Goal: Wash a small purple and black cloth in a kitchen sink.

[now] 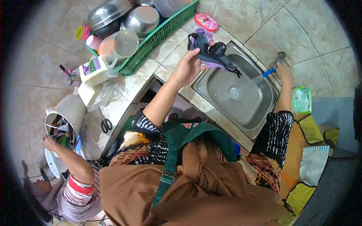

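Item, upper centre of the frame: dark cloth [217, 56] with a purple cloth [205, 33] bunched behind it, both raised above the upper-left corner of the steel sink [221, 103]. Left hand [188, 67]: I log its grip as closed on the dark cloth, thumb on top. Right hand [284, 73], right of the sink: fingers at the tap [281, 57], by its blue sleeve [269, 72]; how tightly, I cannot tell. Chief relation: the dark cloth's long axis slants from upper left to lower right, its loose end hanging over the basin and pointing toward the drain [234, 93]; left hand at the cloth, right hand across the basin. Edges: sink rim beneath the cloth; pink oval box [206, 22] just above it; green basket [166, 32] to the upper left, a strip of tiled worktop [162, 52] between. Room, as I judge it: widest downward, into the basin.
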Demonstrator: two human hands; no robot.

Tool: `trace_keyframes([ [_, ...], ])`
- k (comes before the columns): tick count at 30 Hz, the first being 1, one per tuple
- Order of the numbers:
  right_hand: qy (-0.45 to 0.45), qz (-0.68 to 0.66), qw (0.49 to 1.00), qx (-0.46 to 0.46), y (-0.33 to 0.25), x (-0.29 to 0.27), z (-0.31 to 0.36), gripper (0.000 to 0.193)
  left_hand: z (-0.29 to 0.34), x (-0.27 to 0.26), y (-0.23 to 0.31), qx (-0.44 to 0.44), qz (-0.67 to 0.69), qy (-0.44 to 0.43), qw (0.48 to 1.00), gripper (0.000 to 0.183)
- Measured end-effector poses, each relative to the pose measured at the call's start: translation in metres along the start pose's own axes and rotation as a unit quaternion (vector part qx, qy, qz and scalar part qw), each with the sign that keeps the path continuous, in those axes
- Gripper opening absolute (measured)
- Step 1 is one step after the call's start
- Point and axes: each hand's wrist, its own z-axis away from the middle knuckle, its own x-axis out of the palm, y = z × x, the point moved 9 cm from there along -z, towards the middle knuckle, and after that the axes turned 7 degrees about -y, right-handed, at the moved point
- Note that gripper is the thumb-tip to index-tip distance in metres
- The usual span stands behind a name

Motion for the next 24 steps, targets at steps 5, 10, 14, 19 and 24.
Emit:
trace_keyframes([
  [5,-0.015,-0.060,0.997,0.036,-0.011,0.005,-0.006,0.051,-0.008,0.015,-0.010,-0.027,0.083,-0.008,0.996,0.048],
  [10,-0.055,-0.164,0.985,0.005,0.010,0.017,0.001,0.054,-0.028,0.029,-0.040,-0.082,0.082,0.003,0.993,0.050],
  [14,-0.040,-0.294,0.909,-0.292,-0.072,-0.011,0.121,0.043,-0.024,0.016,-0.050,-0.081,0.085,0.041,0.992,0.048],
  [19,0.001,-0.240,0.876,-0.418,-0.101,0.029,0.197,0.030,-0.037,0.018,-0.099,-0.141,0.088,0.029,0.986,0.050],
  [24,0.031,-0.595,0.769,-0.233,-0.032,-0.024,0.199,0.029,-0.035,0.038,-0.139,-0.301,-0.019,-0.028,0.953,0.063],
])
